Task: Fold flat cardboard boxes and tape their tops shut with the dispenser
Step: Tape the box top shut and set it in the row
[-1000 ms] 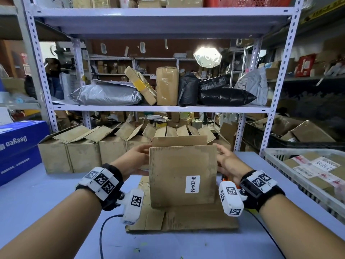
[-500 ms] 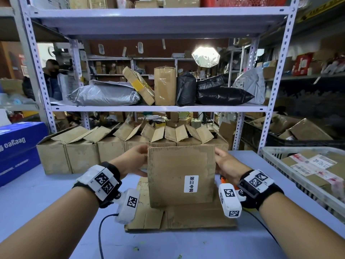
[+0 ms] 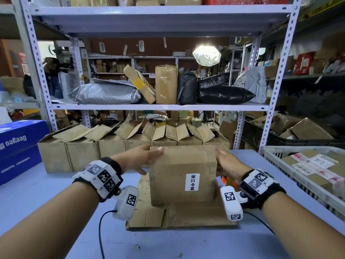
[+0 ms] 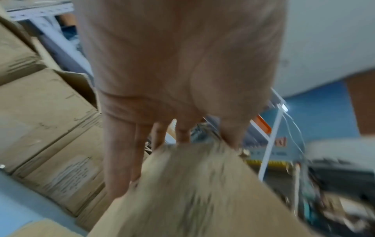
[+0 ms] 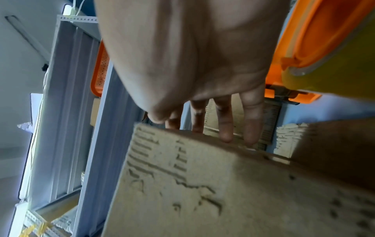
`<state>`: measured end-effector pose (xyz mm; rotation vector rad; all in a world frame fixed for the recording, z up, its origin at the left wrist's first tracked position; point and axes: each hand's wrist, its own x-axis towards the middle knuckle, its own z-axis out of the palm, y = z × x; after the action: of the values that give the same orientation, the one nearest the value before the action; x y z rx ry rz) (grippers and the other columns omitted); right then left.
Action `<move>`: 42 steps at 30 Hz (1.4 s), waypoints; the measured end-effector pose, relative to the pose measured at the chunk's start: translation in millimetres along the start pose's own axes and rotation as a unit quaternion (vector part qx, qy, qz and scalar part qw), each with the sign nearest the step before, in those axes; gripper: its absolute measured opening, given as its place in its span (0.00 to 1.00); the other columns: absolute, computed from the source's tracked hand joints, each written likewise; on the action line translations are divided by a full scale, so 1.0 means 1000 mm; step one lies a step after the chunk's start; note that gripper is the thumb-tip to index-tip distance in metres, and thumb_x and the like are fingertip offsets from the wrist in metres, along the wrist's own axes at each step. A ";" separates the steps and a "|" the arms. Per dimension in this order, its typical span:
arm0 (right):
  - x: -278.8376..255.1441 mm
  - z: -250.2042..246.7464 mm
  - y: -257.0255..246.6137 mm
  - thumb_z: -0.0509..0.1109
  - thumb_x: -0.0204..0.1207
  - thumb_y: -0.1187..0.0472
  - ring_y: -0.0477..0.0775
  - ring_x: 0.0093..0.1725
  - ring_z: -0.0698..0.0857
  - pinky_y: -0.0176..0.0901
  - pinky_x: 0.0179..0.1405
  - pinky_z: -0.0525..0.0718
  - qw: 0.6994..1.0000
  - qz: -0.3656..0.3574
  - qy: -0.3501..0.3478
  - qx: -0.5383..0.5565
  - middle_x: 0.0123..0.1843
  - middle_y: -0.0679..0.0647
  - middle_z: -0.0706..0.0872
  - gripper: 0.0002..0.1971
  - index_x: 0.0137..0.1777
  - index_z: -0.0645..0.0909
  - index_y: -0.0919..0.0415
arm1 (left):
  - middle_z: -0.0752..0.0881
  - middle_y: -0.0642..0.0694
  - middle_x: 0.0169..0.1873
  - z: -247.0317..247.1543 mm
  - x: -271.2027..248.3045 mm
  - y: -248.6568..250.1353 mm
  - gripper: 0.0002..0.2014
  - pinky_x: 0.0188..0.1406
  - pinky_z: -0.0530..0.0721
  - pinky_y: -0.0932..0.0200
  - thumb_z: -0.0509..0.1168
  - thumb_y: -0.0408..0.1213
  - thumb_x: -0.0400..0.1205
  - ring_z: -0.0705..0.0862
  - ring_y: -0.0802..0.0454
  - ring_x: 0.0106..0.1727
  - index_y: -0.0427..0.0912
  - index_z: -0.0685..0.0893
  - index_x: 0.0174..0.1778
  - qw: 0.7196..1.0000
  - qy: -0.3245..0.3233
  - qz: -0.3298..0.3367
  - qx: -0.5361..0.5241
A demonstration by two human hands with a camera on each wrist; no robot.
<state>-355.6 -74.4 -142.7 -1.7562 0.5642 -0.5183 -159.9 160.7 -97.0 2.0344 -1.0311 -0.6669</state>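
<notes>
A brown cardboard box (image 3: 183, 176) with a white label (image 3: 192, 182) stands on a stack of flat cardboard (image 3: 186, 215) at the middle of the blue table. My left hand (image 3: 143, 157) lies against the box's upper left edge with its thumb on top; in the left wrist view the left hand's (image 4: 182, 80) fingers run straight past the box (image 4: 192, 192). My right hand (image 3: 225, 161) presses the box's right side, and its fingers (image 5: 251, 128) reach straight over the box (image 5: 202, 184) edge. An orange tape dispenser (image 3: 226, 181) lies behind my right wrist, mostly hidden.
A row of open-flapped boxes (image 3: 112, 146) lines the table's back edge under the metal shelf (image 3: 158, 106). A blue carton (image 3: 18, 146) sits at the left. A white basket (image 3: 270, 152) of parcels stands at the right. A cable (image 3: 100, 230) trails from my left wrist.
The flap that stood up at the box's back has gone down, and the box's top face now shows. Both hands stay at its sides, slightly lower.
</notes>
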 end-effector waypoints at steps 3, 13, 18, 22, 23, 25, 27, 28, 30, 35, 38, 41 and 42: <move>-0.006 -0.004 -0.004 0.46 0.83 0.29 0.48 0.55 0.91 0.47 0.46 0.91 0.998 0.023 -0.045 0.038 0.57 0.47 0.92 0.29 0.64 0.86 0.38 | 0.85 0.48 0.54 0.012 0.012 -0.001 0.17 0.46 0.93 0.47 0.66 0.55 0.85 0.86 0.48 0.53 0.49 0.79 0.64 0.993 0.087 0.018 0.080; -0.005 0.004 -0.019 0.70 0.83 0.56 0.47 0.46 0.88 0.38 0.38 0.87 0.996 -0.035 0.020 -0.082 0.53 0.50 0.91 0.12 0.64 0.87 0.47 | 0.65 0.47 0.84 0.032 0.030 0.038 0.23 0.84 0.50 0.28 0.54 0.52 0.89 0.55 0.40 0.87 0.51 0.74 0.79 0.886 0.074 0.121 0.442; -0.002 0.003 -0.026 0.70 0.83 0.60 0.38 0.46 0.86 0.25 0.40 0.82 0.988 -0.053 0.007 -0.146 0.58 0.49 0.89 0.14 0.67 0.85 0.52 | 0.46 0.49 0.89 0.057 0.041 0.038 0.40 0.87 0.39 0.39 0.36 0.69 0.85 0.41 0.49 0.89 0.50 0.48 0.90 0.896 -0.002 0.094 0.433; 0.004 0.005 -0.051 0.71 0.80 0.55 0.44 0.55 0.85 0.38 0.56 0.82 0.933 -0.074 0.012 -0.353 0.64 0.48 0.87 0.17 0.68 0.85 0.51 | 0.44 0.49 0.89 0.056 0.040 0.034 0.45 0.87 0.40 0.42 0.34 0.74 0.81 0.41 0.51 0.89 0.49 0.44 0.90 0.889 0.000 0.101 0.446; 0.006 0.011 -0.058 0.69 0.80 0.51 0.46 0.57 0.84 0.44 0.57 0.81 0.906 -0.096 0.026 -0.411 0.64 0.49 0.86 0.17 0.67 0.85 0.50 | 0.44 0.49 0.89 0.055 0.039 0.035 0.47 0.87 0.40 0.41 0.35 0.76 0.80 0.41 0.51 0.89 0.49 0.44 0.90 0.888 -0.002 0.104 0.448; 0.009 0.033 -0.066 0.62 0.83 0.44 0.53 0.67 0.79 0.51 0.66 0.76 0.873 -0.163 0.028 -0.460 0.70 0.52 0.82 0.19 0.67 0.84 0.51 | 0.43 0.49 0.89 0.056 0.037 0.036 0.50 0.87 0.42 0.41 0.37 0.78 0.78 0.41 0.51 0.89 0.49 0.42 0.90 0.883 -0.006 0.104 0.458; 0.012 0.057 -0.066 0.52 0.87 0.41 0.56 0.80 0.69 0.58 0.78 0.66 0.850 -0.171 -0.026 -0.498 0.80 0.51 0.73 0.25 0.78 0.74 0.50 | 0.42 0.48 0.89 0.056 0.037 0.035 0.52 0.87 0.42 0.40 0.44 0.80 0.76 0.42 0.50 0.89 0.49 0.40 0.89 0.878 -0.009 0.107 0.466; 0.014 0.065 -0.061 0.48 0.88 0.40 0.55 0.83 0.65 0.61 0.81 0.62 0.831 -0.153 -0.055 -0.532 0.85 0.49 0.67 0.27 0.83 0.66 0.48 | 0.41 0.47 0.89 0.055 0.037 0.034 0.53 0.87 0.42 0.40 0.48 0.79 0.76 0.42 0.49 0.89 0.49 0.40 0.89 0.877 -0.011 0.109 0.468; 0.019 0.068 -0.053 0.43 0.87 0.37 0.53 0.87 0.58 0.62 0.84 0.56 0.801 -0.125 -0.087 -0.579 0.89 0.48 0.57 0.31 0.88 0.53 0.47 | 0.40 0.47 0.89 0.052 0.038 0.032 0.55 0.88 0.42 0.41 0.55 0.78 0.75 0.41 0.49 0.89 0.50 0.38 0.89 0.876 -0.017 0.118 0.467; 0.021 0.051 -0.047 0.36 0.78 0.25 0.51 0.88 0.50 0.60 0.86 0.49 0.797 -0.092 -0.107 -0.587 0.90 0.48 0.50 0.42 0.89 0.46 0.46 | 0.44 0.45 0.89 0.037 0.037 0.021 0.62 0.86 0.43 0.48 0.61 0.79 0.71 0.43 0.48 0.89 0.44 0.41 0.89 0.872 -0.014 0.135 0.470; 0.015 0.041 -0.043 0.34 0.68 0.18 0.52 0.86 0.55 0.58 0.83 0.57 0.809 -0.104 -0.104 -0.569 0.88 0.45 0.56 0.49 0.87 0.49 0.40 | 0.43 0.50 0.89 0.025 0.031 0.007 0.64 0.87 0.47 0.44 0.64 0.79 0.68 0.43 0.48 0.89 0.47 0.41 0.89 0.898 -0.012 0.087 0.431; 0.013 0.035 -0.045 0.38 0.59 0.13 0.52 0.84 0.57 0.57 0.81 0.59 0.820 -0.106 -0.121 -0.549 0.87 0.44 0.57 0.52 0.86 0.50 0.33 | 0.44 0.54 0.89 0.017 0.025 0.000 0.63 0.87 0.49 0.40 0.70 0.74 0.69 0.43 0.50 0.89 0.48 0.42 0.90 0.916 -0.016 0.076 0.394; 0.012 0.034 -0.045 0.41 0.58 0.12 0.53 0.84 0.55 0.58 0.82 0.57 0.817 -0.104 -0.132 -0.552 0.87 0.45 0.56 0.51 0.84 0.49 0.28 | 0.44 0.54 0.89 0.017 0.024 0.000 0.63 0.87 0.49 0.41 0.71 0.73 0.70 0.43 0.50 0.89 0.48 0.43 0.90 0.917 -0.014 0.080 0.390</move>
<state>-320.9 -46.3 -106.4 -2.9716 0.4974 -0.0268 -159.4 133.9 -109.6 2.5576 -1.6440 -0.1912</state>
